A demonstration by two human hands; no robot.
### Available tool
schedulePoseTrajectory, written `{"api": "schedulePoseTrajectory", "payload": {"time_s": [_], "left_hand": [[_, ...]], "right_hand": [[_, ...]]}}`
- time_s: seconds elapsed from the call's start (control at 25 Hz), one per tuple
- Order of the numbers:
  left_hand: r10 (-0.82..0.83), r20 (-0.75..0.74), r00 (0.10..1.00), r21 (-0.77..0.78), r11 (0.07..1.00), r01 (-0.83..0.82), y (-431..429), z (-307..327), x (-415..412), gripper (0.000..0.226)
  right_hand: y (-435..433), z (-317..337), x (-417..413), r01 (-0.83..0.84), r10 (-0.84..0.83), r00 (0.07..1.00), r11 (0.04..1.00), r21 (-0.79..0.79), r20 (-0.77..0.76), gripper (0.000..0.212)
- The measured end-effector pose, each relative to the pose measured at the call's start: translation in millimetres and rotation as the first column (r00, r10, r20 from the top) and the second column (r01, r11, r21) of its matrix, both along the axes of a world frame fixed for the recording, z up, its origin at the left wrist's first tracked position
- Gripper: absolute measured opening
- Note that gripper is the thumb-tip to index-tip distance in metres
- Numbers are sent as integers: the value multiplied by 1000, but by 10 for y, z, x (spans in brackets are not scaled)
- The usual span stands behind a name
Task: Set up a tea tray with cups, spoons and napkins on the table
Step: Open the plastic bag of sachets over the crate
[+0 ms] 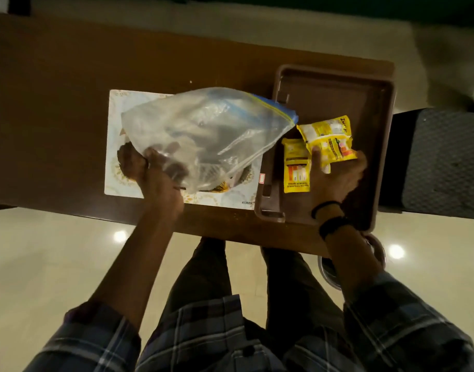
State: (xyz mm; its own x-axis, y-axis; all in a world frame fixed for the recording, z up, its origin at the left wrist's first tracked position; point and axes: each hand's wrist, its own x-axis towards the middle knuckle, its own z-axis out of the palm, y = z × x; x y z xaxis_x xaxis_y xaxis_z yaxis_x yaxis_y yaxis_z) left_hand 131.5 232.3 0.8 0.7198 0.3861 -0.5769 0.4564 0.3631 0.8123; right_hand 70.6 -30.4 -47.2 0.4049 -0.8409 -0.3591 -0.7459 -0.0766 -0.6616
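Table [69, 108]: dark brown wood, seen from above; person stands at its near edge, plaid sleeves + dark trousers in the lower part of the view.
Placemat [117, 108]: pale, floral print w/ gold bits, lies flat on table, just left of the tray; near-right corner reads "KUBER".
Left hand [152, 173]: over the mat's near-left part, left of tray; fingers curled tight round the lower end of the zip bag, some fingers seen through the plastic.
Zip bag [209, 130]: clear plastic, puffed + crumpled, held up off the mat, slanting up toward the tray; blue/yellow zip strip at its top-right end reaches the tray's left rim. Contents blurry; smth yellow shows at its low end, can't tell what.
Tray [335, 84]: brown plastic, rectangular, raised rim, at table's right end w/ its near-right corner overhanging the table edge; cutout handle on left wall.
Flat sachet [296, 167]: yellow, over tray's left half; partly under the right hand's thumb side; lying or held, can't tell.
Right hand [338, 175]: over tray's near-middle, palm up-ish, thumb pressing on the held sachets; dark bands on wrist.
Held sachets [328, 140]: yellow/white packets, pinched in right hand above tray floor.
Steel bowl [327, 269]: below tray's near edge, off the table, mostly hidden by right forearm.
Dark mesh surface [442, 162]: right of tray, beyond table end.
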Motion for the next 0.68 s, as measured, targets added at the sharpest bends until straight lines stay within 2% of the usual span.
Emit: {"api": "schedulePoseTrajectory", "payload": {"time_s": [0.04, 0.08, 0.12, 0.16, 0.2, 0.28, 0.36, 0.44, 0.52, 0.6, 0.64, 0.68], "left_hand": [[17, -16, 1000, -22, 1000, -17, -87, 42, -42, 26], [7, -42, 999, -60, 998, -9, -162, 85, -99, 31], [-18, -69, 997, -98, 995, 12, -234, 116, -174, 25], [-51, -102, 993, -146, 989, 36, -273, 145, -250, 22], [-78, -134, 988, -171, 984, 55, -292, 193, -301, 28], [-103, -134, 986, -183, 980, 77, -234, 300, -402, 37], [-114, -176, 978, -205, 976, 77, -29, 336, -385, 53], [-131, -279, 951, -211, 975, 72, 238, 284, -227, 63], [-260, -321, 911, -140, 964, 226, 288, 296, -65, 52], [-484, -324, 813, -69, 869, 490, 128, 368, 60, 25], [-567, -329, 755, -48, 808, 587, 33, 406, 96, 17], [-653, -331, 681, -39, 730, 682, -97, 415, 127, 18]], "right_hand": [[161, 125, 15, -10, -13, 994, 977, 212, 105, 83], [335, 219, 31, -29, -33, 991, 890, 455, 129, 76], [509, 321, 41, -71, -25, 991, 741, 667, 133, 66], [662, 374, 48, -125, 13, 989, 612, 781, 148, 53], [783, 389, 60, -177, 15, 980, 533, 827, 201, 39], [899, 402, 104, -215, -76, 953, 510, 833, 292, 16], [813, 417, 125, -218, -125, 939, 501, 838, 319, 14], [618, 451, 76, -244, -121, 939, 433, 868, 323, 21], [425, 446, -51, -313, -56, 934, 342, 886, 352, 17], [326, 419, -169, -369, -43, 919, 265, 891, 393, 17], [303, 372, -226, -371, -28, 919, 284, 884, 394, 20], [297, 330, -270, -358, -7, 923, 354, 864, 385, 23]]}}
